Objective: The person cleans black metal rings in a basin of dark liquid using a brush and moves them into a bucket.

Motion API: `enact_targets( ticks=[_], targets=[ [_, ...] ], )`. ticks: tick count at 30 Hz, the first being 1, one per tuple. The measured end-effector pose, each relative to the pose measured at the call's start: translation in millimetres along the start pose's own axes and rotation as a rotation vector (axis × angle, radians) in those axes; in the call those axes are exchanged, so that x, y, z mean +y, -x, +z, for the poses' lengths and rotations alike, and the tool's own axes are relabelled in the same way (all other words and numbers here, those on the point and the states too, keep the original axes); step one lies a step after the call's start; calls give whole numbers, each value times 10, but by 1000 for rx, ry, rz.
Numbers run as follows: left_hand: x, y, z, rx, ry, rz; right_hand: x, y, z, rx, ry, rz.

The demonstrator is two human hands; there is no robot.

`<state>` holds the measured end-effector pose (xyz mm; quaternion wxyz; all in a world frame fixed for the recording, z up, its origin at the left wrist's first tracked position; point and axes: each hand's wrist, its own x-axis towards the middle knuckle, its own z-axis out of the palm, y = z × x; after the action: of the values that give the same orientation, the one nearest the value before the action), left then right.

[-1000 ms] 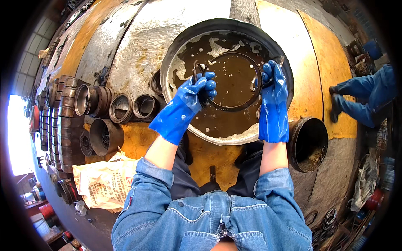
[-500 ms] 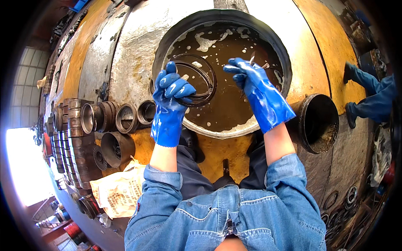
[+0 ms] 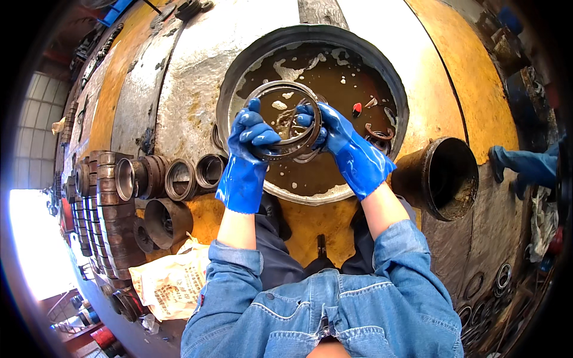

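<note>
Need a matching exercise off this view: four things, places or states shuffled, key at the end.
Things
1. Metal ring
2. Basin
3. Sack
4. Wide cylinder

Places and states
A. cream-coloured, near the left sleeve
B. right of the basin, its dark open end showing
C. between the left hand and the right hand, both in blue gloves
D. holds brown liquid with patches of pale foam

Pairs: 1-C, 2-D, 3-A, 4-B
</note>
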<state>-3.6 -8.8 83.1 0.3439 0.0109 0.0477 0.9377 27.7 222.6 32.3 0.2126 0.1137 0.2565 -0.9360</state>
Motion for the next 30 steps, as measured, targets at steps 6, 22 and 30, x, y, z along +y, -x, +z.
enact_targets(
  ticks=[6,22,30],
  targets=[
    [-6,57,-248,496,-668,113,-53,285,346,262,514,-274],
    [5,-83,-208,194,-509,13,-287,455,245,384,431,-323],
    [22,-5,-93,206,-629,-57,-507,681,404,482,690,-400]
  ],
)
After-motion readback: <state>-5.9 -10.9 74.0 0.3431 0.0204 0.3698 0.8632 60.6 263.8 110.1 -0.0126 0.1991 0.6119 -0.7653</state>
